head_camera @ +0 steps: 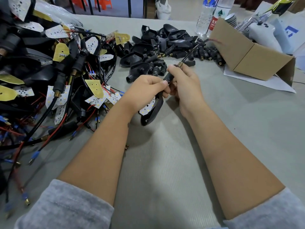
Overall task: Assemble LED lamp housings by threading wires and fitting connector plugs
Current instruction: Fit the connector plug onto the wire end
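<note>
1. The left hand is curled around a black lamp housing, thumb pressed near its neck; the housing hangs below the fist, above the grey table.
2. An LED board sits in the housing's open side.
3. The right hand pinches a black connector plug at the housing's neck, fingers closed tightly.
4. A brass spring and black wire rise from that fist.
5. Loose housings and plugs lie beyond both hands.
</note>
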A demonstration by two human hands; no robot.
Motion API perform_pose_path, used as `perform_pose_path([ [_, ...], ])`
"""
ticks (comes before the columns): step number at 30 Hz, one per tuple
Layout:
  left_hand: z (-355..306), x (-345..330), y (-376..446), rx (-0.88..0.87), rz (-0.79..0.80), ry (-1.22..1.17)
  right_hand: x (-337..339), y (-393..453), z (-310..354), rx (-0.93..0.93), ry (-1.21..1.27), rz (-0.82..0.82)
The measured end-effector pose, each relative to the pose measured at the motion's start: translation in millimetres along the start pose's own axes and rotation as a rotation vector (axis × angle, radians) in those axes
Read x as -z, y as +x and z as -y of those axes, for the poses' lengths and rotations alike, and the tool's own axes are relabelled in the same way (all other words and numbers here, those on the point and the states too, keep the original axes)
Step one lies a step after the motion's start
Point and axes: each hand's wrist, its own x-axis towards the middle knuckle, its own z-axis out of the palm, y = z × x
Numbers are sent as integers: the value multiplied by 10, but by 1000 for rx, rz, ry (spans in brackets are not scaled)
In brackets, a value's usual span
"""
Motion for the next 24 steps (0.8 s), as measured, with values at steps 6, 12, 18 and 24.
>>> perform_pose_path([
  [6, -9, -1, 15, 52, -24, -4, 26, -21, 23, 38, 84, 17],
  [12, -8, -14, 33, 95, -166, -66, 91, 13, 66, -3, 333, -79],
  [18, -33, -6, 11, 61, -146, -1, 83, 24, 73, -10, 491, -97],
  [24, 3, -7, 29, -20, -174, -13, 93, 24, 72, -28, 509, -98],
])
